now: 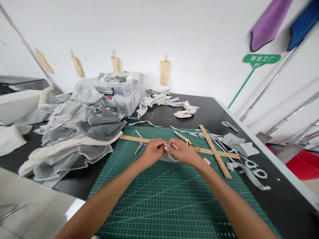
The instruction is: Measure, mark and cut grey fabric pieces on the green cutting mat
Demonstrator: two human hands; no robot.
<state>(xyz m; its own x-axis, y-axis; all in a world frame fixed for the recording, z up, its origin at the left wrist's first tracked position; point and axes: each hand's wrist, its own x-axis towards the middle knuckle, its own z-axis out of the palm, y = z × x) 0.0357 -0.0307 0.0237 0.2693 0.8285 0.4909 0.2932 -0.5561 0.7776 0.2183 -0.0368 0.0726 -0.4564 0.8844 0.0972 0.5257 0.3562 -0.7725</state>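
My left hand [155, 152] and my right hand [181, 151] come together over the green cutting mat [169, 199]. Between them they pinch the edge of a small grey fabric piece [169, 157], whose lower part hangs below my fingers. Both hands are closed, thumbs and forefingers almost touching. Just behind my right hand lie gold-handled scissors [190, 143], blades pointing back left. A wooden ruler [132, 138] runs crosswise behind my hands, and a second wooden ruler [215, 151] crosses it at the right. Thin grey strips [140, 141] lie left of my left hand.
At the left, grey and white fabric pieces [62, 132] form a large heap beside a clear plastic bin [124, 99]. White-handled scissors [256, 169] and fabric scraps [239, 144] lie at the right. More cloth [159, 99] lies at the back of the black table [204, 106].
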